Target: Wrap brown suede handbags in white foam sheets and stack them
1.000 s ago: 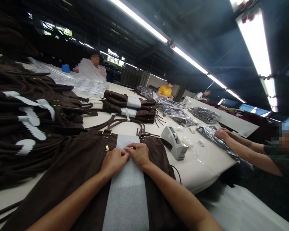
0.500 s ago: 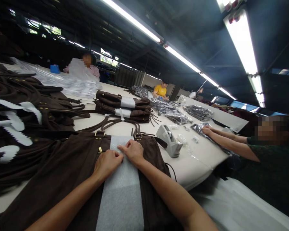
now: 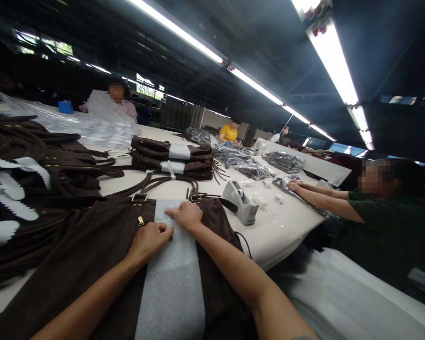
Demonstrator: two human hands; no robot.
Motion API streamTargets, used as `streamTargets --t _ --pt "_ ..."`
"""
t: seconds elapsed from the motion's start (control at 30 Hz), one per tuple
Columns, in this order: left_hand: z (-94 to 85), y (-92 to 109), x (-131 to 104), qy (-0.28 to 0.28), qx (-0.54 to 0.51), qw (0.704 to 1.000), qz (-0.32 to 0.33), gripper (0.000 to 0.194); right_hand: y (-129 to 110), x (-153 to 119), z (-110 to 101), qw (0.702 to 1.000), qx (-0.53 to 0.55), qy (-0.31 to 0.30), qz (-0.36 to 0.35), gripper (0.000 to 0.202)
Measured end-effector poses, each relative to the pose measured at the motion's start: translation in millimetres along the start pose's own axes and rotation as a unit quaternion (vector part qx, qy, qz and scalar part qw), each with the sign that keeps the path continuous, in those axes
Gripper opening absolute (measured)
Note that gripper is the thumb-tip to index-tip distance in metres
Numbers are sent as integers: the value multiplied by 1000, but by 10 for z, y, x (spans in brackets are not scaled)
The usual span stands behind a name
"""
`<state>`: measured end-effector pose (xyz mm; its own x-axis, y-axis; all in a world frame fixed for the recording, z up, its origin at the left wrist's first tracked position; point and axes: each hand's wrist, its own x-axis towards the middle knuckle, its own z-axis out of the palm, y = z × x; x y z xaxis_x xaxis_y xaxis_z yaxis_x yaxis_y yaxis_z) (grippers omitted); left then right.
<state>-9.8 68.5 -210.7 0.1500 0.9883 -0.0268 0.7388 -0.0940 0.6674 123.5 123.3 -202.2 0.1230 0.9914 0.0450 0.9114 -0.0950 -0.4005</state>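
Observation:
A dark brown bag (image 3: 102, 236) lies flat in front of me, with buckled straps at its top edge. Down its middle runs a strip of whitish foam or tissue paper (image 3: 172, 288). My right hand (image 3: 187, 216) rests on the strip's upper part, its index finger stretched out and pressing on the surface, the other fingers bent. Just left of it, my left hand (image 3: 150, 241) lies at the strip's edge with thumb and fingers pinched together. Whatever is between those fingertips is too small to make out.
A tape dispenser (image 3: 239, 203) stands right of the bag. Two folded bags (image 3: 152, 158) are stacked beyond it, and brown bags (image 3: 63, 165) pile up at left. Plastic-wrapped bags (image 3: 250, 167) lie farther back. A co-worker's hands (image 3: 295, 186) touch one at right.
The view has swung slightly right, so everything sits farther left. My right index finger now stretches out along the strip, and my hands are a little farther apart.

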Motion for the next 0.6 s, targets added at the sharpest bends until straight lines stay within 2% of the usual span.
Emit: streamTargets --t 0.07,0.23,0.37,0.43,0.53,0.6 --pt "-9 -14 -28 -3 -2 1000 15 36 23 6 -28 1000 9 -4 -7 55" --pt "-83 -73 -93 -34 -20 999 27 37 129 -50 -100 996 45 -60 -52 56" --pt "-180 -157 -81 -76 -66 994 35 40 166 -170 -123 994 21 -66 -85 55" --pt "-207 -213 -42 -78 -79 993 46 40 159 -235 -153 992 7 -83 -97 59" --pt "-163 -327 42 -75 -78 992 72 36 185 -307 -276 978 32 -159 -128 70" --pt "-78 -422 93 -62 -64 992 87 34 285 -337 -446 958 106 -209 -166 72"
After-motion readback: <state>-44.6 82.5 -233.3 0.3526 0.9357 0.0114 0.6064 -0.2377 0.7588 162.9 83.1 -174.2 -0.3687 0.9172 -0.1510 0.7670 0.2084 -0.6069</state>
